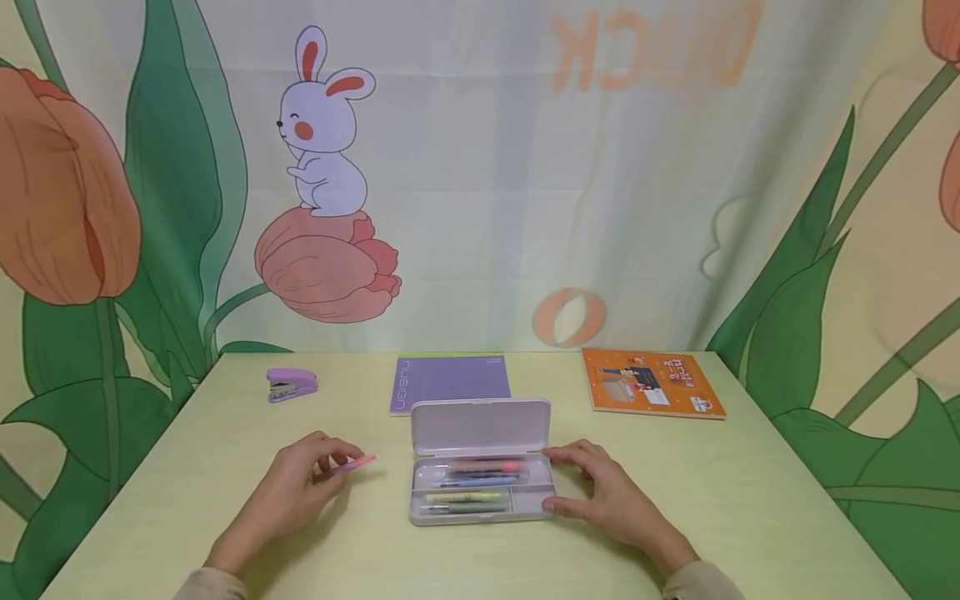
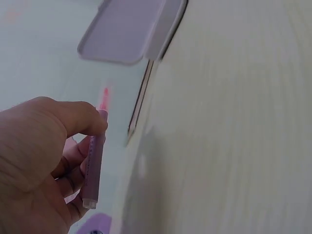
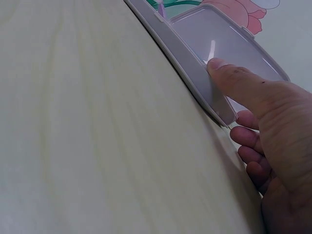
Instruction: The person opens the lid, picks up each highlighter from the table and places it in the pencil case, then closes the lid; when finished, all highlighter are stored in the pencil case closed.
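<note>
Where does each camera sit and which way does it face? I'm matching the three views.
Head: above the table, looking forward and down at the open case; both hands and sleeves show.
Left wrist: low on the left hand, facing along the pink pen it pinches toward the case lid.
Right wrist: low by the right hand, thumb on the case edge.
All three views share the case.
</note>
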{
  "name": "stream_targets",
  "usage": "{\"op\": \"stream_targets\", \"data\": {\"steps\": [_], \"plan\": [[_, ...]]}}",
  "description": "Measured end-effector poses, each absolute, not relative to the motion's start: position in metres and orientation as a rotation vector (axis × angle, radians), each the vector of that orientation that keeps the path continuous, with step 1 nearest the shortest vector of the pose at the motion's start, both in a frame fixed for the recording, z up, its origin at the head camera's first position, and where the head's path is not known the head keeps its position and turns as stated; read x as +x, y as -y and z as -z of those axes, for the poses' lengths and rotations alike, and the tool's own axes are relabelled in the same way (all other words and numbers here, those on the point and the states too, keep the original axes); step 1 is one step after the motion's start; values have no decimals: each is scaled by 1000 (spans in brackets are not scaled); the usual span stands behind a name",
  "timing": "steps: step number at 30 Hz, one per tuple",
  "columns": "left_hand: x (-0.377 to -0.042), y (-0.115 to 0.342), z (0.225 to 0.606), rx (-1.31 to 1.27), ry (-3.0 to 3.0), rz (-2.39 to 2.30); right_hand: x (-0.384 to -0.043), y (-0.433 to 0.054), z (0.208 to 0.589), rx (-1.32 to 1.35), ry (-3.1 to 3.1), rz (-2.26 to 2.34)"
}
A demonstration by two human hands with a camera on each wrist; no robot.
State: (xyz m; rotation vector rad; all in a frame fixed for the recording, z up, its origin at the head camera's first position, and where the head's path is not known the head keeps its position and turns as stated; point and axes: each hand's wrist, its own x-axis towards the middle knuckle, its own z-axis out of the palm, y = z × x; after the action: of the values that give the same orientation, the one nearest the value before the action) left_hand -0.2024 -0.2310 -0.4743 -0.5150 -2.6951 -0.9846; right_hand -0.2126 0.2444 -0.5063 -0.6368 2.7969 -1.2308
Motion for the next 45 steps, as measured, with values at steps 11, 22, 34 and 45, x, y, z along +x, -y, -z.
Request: {"op": "stream_targets", "data": {"steps": [11, 22, 34, 45], "plan": [[-203, 190, 452, -745, 2609, 1044, -213, -244, 507, -631, -2806, 1216], [-203, 130, 447, -1078, 2540, 1063, -212, -245, 507, -635, -2803, 1225], [-199, 97, 460, -1161, 2612, 1000, -214, -245, 508, -644, -2803, 1220], [-201, 119, 463, -934, 2588, 1083, -212, -246, 506, -652, -2806, 1228]]}}
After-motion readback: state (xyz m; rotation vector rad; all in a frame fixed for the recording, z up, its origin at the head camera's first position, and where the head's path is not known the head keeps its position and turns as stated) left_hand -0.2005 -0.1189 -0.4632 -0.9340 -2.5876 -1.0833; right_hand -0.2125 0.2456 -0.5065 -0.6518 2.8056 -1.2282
